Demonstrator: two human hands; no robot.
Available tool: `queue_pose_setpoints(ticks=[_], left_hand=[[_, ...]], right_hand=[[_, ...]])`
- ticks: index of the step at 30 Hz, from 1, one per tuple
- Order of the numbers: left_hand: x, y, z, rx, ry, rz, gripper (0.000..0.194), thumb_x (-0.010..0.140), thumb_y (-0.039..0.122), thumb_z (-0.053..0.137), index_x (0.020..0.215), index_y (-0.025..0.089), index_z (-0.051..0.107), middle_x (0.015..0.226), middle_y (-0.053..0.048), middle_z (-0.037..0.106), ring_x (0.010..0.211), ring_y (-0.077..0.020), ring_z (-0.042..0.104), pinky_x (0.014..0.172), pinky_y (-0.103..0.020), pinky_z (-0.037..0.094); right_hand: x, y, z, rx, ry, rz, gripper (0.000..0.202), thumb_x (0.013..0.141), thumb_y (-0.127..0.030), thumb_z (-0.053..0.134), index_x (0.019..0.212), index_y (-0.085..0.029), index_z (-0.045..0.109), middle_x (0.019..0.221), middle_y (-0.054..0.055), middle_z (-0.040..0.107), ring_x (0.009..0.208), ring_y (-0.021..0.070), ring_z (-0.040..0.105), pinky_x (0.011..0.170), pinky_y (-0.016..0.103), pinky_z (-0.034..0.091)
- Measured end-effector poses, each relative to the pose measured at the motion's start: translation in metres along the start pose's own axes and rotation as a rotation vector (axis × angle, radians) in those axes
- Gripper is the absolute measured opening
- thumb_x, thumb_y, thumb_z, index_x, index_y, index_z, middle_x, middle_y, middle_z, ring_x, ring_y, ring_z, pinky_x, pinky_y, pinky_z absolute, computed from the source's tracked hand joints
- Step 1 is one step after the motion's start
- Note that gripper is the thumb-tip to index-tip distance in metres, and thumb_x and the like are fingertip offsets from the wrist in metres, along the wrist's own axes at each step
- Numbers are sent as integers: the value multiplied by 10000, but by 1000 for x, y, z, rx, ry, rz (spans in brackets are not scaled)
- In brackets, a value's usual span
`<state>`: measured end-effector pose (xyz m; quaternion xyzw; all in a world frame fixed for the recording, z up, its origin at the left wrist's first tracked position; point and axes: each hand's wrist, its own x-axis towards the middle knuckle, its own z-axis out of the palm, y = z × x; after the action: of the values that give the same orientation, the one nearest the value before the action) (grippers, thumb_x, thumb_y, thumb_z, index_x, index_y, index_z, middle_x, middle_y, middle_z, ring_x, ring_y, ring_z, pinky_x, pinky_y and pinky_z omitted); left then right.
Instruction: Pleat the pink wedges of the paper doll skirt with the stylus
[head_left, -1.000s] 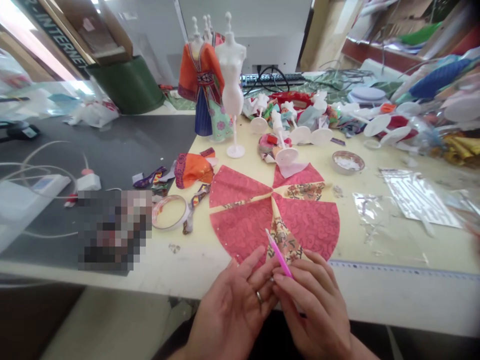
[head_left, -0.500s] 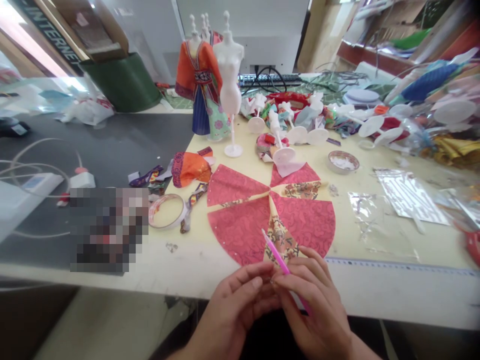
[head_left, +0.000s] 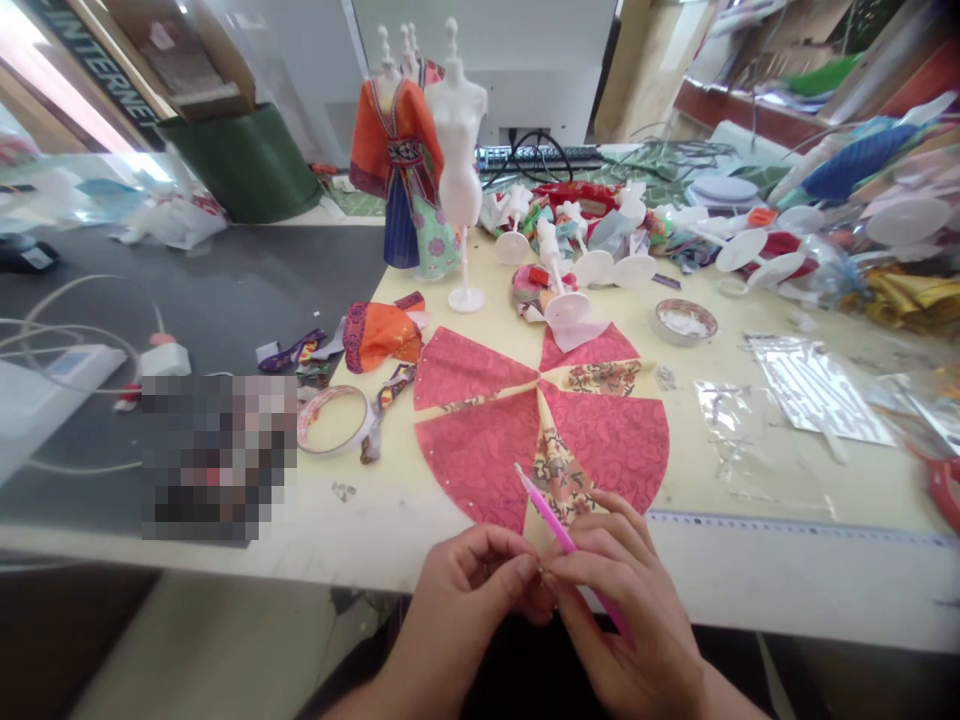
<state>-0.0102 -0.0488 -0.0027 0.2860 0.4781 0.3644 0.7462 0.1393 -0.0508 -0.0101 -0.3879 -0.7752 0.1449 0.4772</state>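
My right hand [head_left: 630,600] holds a pink pen-like tool [head_left: 551,520] slanting up and left between its fingers, pale tip outward. Its thumb and forefinger also pinch toward a tiny thing I cannot make out. My left hand [head_left: 480,590] is closed in a pinch, its fingertips meeting the right hand's at the table's front edge. Just beyond the hands lies a round piece of red patterned fabric [head_left: 480,450], its panels parted by cream floral folds [head_left: 562,470]. Small pale dots run along its left rim.
Behind the fabric stand a white mannequin [head_left: 459,150] and an orange-robed one [head_left: 397,150]. A tape roll [head_left: 334,420] lies at left, a small bowl [head_left: 686,322] at right. A ruler [head_left: 795,532] lies along the front edge; plastic bags [head_left: 757,440] are at right.
My left fingers have closed into a pinch against the right fingertips. The pink tool has shifted slightly left with my right hand. The fabric stays where it was.
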Motion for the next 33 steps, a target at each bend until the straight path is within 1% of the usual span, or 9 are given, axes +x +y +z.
queue_pose_setpoints(ticks=[4,8,11,16,21,24,27,31,33], left_hand=[[-1,-2,-1,-68,-63,-27,182,788,287,636,744,116,598,607,-35,650,573,-126,591,606,-253,464],[-2,-3,0,-130,-95,-46,160,821,260,592,744,123,568,600,-28,634,546,-120,582,590,-257,459],[-2,-3,1,-155,-104,-57,158,833,249,571,738,125,556,599,-25,623,531,-115,572,576,-255,465],[-1,-3,3,-186,-102,-65,176,857,242,528,715,139,533,600,-12,605,511,-108,561,558,-251,476],[-2,-3,1,-141,-94,-37,181,867,261,507,723,152,518,601,3,580,523,-110,548,577,-263,467],[-8,1,-6,23,-67,33,177,860,293,523,747,158,522,613,6,576,558,-113,548,611,-260,452],[-15,6,-14,303,-32,133,189,841,308,544,727,157,542,596,4,551,573,-112,526,595,-233,424],[-17,4,-18,673,-129,304,247,849,270,491,671,144,609,621,-47,578,573,-132,525,564,-243,407],[-16,-2,-19,837,-179,409,218,822,230,527,669,143,655,611,-70,601,582,-153,543,578,-261,412]], right_hand=[[-3,-2,4,86,75,112,216,748,-8,544,877,-181,538,688,-21,589,685,130,573,925,449,403],[-5,-3,6,121,109,163,205,757,-24,553,874,-192,540,713,-24,607,735,138,608,958,433,402],[-3,-4,6,139,123,189,187,769,-32,544,858,-197,534,712,-20,606,783,151,611,958,438,408],[-2,-5,5,204,137,204,201,766,-17,539,869,-188,523,729,-20,604,731,133,598,967,451,409],[-7,-2,4,196,141,274,195,774,-43,550,894,-193,517,761,-4,610,812,163,611,971,459,412],[-10,0,2,176,143,276,185,777,-63,557,905,-193,524,767,3,614,831,173,615,952,445,438],[-11,2,0,156,142,273,180,776,-77,568,904,-198,531,758,1,617,817,178,624,956,454,441],[-11,3,1,117,155,264,149,775,-102,577,882,-201,550,766,17,631,892,205,623,937,432,464],[-10,2,2,129,139,248,166,770,-95,579,888,-209,554,769,8,634,848,195,634,944,442,459]])
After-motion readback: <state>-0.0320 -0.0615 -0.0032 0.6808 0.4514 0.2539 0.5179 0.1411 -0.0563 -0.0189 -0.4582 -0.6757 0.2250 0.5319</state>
